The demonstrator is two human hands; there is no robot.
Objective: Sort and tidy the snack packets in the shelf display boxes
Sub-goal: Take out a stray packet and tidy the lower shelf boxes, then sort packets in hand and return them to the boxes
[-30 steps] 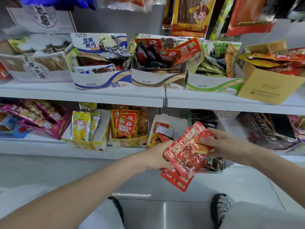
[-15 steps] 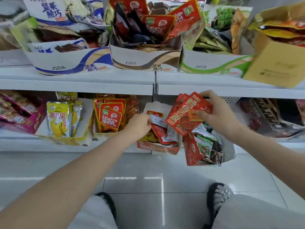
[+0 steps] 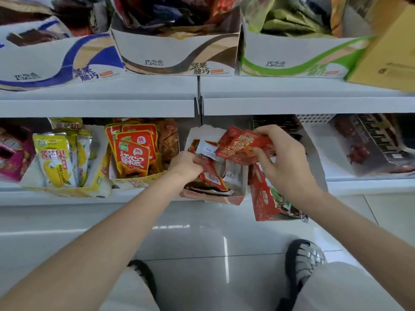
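Restocking step at the lower shelf (image 3: 96, 199): right hand (image 3: 285, 162) in a closed grip on a fan of red snack packets (image 3: 244, 145) above the torn display box (image 3: 213, 196); left hand (image 3: 185, 166) pinching a red packet (image 3: 211, 176) inside that box. Next, probably: parting the contents leftward and sliding the fan in upright, without toppling the neighbouring red box (image 3: 267, 198) overhanging the shelf edge.

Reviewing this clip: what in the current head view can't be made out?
- Left hand fingertips: buried among packets in the red display box.
- Box contents under the right hand: covered by the red packets in its grip.
- Top-shelf boxes: upper parts cut off by the frame edge.
- Far-left pink packets: blurred and cropped.
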